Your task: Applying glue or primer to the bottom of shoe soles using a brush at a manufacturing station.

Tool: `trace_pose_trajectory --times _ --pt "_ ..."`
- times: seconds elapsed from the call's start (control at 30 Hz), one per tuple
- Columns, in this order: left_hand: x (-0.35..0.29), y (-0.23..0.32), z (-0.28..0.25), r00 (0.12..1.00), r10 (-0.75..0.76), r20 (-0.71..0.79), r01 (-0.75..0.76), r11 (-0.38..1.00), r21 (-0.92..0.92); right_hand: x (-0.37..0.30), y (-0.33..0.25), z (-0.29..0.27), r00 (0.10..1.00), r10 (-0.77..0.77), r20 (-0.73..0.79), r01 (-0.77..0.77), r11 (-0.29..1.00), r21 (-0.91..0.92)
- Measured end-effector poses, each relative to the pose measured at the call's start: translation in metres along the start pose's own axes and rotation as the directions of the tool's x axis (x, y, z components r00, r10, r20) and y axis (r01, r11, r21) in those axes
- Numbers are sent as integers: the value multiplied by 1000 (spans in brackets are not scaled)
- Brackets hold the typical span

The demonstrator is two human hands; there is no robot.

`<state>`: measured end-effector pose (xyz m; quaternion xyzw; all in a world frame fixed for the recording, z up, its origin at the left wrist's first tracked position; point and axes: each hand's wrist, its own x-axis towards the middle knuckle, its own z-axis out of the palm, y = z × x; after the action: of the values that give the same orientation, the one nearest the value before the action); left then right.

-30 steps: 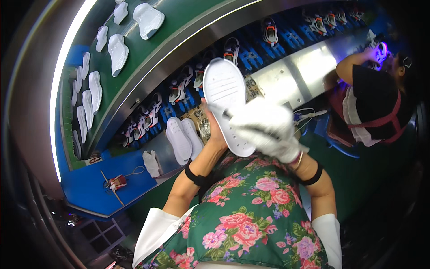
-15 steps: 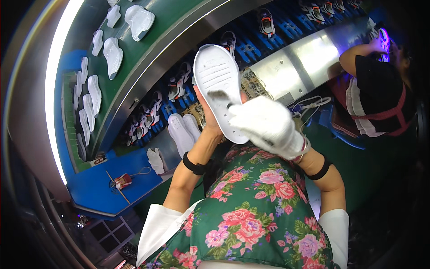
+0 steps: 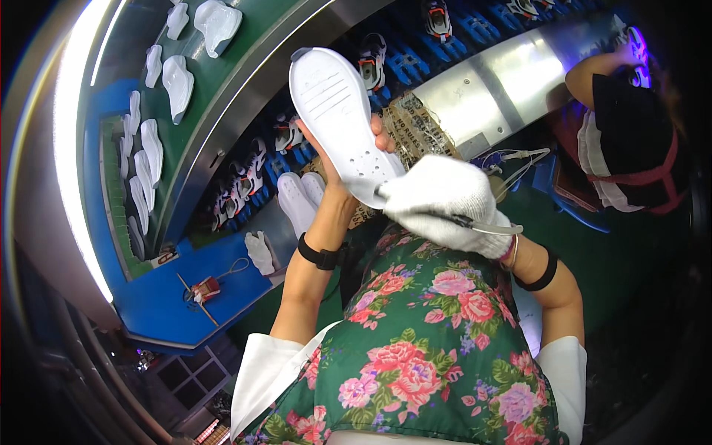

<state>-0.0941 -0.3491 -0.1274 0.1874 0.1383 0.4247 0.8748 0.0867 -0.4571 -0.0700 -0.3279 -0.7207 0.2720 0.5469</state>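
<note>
One white sole (image 3: 334, 104) slants lengthwise, grey tip (image 3: 300, 54) up-left, left fingers (image 3: 381, 133) gripping it, right fingers (image 3: 404, 196) a tool (image 3: 463, 221).

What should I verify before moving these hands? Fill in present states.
1. White, elongated, foam-like shoe sole in the bare left hand: ok, held from both edges.
2. Slim, rod-shaped, dark-and-grey tool in the right hand, white-knit-gloved: ok, gripped.
3. Tool touching sole: cannot tell, working end blurred.
4. Left hand gloved: not ok, bare.
5. Left forearm apart from the white, rounded spare soles: cannot tell, they overlap in view.
</note>
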Motion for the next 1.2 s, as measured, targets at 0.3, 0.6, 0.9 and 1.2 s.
trace_pose_trajectory --times 0.3,0.6,0.9,1.2 --pt "17 13 -11 958 -275 78 268 959 91 -4 6 -1 993 3 121 -23 985 170" --pt "32 20 -35 820 -525 227 523 849 73 8 7 -1 980 -10 199 15 1000 -27" --pt "15 -16 -31 950 -302 -74 290 947 -135 10 -2 -17 731 662 -167 -535 707 463" --pt "-23 -33 -33 919 -362 -157 390 894 219 18 10 -31 978 202 -54 -208 965 -160"
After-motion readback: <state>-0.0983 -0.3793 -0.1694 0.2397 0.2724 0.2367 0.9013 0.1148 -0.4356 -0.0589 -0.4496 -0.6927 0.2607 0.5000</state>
